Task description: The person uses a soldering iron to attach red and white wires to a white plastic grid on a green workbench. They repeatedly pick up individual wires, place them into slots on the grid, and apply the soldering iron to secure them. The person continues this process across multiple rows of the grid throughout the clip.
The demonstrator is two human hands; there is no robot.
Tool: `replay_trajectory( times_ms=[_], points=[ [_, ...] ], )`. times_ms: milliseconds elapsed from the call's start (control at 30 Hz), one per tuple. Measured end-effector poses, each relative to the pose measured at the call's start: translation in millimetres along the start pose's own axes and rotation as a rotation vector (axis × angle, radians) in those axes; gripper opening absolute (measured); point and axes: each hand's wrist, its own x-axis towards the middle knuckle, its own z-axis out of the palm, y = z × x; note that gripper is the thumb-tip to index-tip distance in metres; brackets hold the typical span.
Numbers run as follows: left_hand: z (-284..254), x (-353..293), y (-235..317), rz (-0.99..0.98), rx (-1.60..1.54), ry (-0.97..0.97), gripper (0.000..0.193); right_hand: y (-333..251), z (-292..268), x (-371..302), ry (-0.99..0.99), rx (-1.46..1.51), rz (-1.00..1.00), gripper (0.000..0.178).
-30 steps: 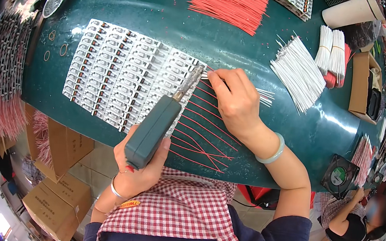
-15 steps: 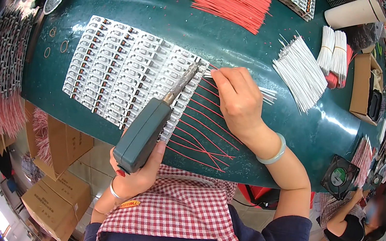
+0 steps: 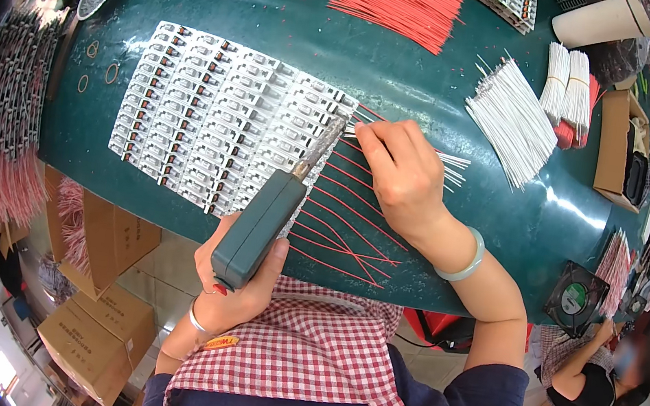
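My left hand (image 3: 240, 300) is wrapped round a dark green soldering iron (image 3: 258, 229). The iron's whitish, worn barrel slants up to the right edge of a panel of small white circuit boards (image 3: 225, 120). My right hand (image 3: 408, 183) is closed in a pinch close to that edge, near the iron's tip. Thin white wires (image 3: 455, 164) stick out beyond the right hand's far side; their other ends are partly hidden by my fingers. Several red wires (image 3: 358, 199) run from the panel's right edge across the table below my right hand.
Loose red wires (image 3: 396, 3) lie at the back, with loose white wires (image 3: 512, 121) and banded white bundles (image 3: 566, 87) to the right. A cardboard box (image 3: 613, 150) and small black fan (image 3: 575, 298) stand farther right. Wired boards (image 3: 12, 113) hang left. Another person sits lower right.
The soldering iron and my left hand have shifted to the right, bringing the barrel closer to my right fingertips. My right hand keeps its pinch near the panel's edge.
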Motion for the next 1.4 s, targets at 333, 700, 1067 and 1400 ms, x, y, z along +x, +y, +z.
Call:
replay_trajectory(
  times_ms=[333,700,1067,1400],
  points=[
    [3.2,1.6,2.3,0.141,0.119,-0.004,0.025,0.5,1.9,-0.3,-0.002,0.007,-0.016,0.032],
    [-0.4,-21.9,-24.4,0.066,0.052,0.087,0.025,-1.1,0.8,-0.8,-0.024,-0.011,-0.013,0.030],
    [-0.8,-21.4,-17.1,0.084,0.075,0.072,0.025,-2.4,-4.6,-5.8,0.010,0.014,-0.053,0.032],
    [-1.8,-16.7,-6.7,0.091,0.106,0.021,0.025,-9.3,-0.3,-9.6,-0.025,0.056,-0.004,0.032]
  ],
)
